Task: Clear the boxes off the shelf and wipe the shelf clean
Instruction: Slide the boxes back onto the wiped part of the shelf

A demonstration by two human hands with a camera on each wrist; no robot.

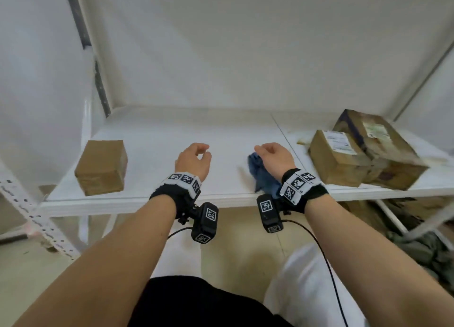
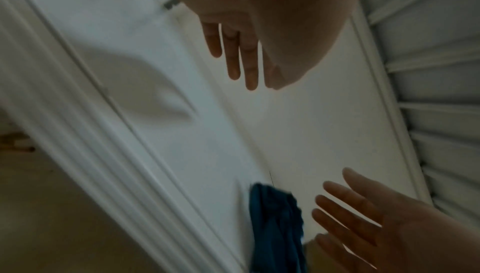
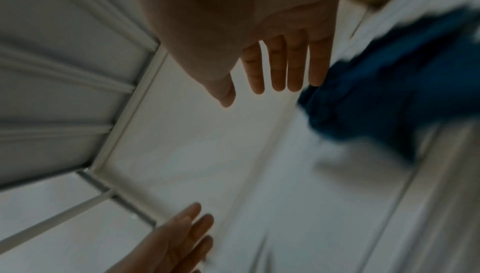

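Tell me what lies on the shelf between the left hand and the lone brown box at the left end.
Nothing: in the head view, only bare white shelf lies between the left hand and the lone brown box.

Black wristbands [image 1: 172, 194]; checkered tags [image 1: 297, 183]

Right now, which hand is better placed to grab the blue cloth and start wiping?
Right hand. The blue cloth lies on the shelf right beside it, fingers open, and the wrist view shows fingertips almost touching it. The left hand hovers further left, nearer the lone box.
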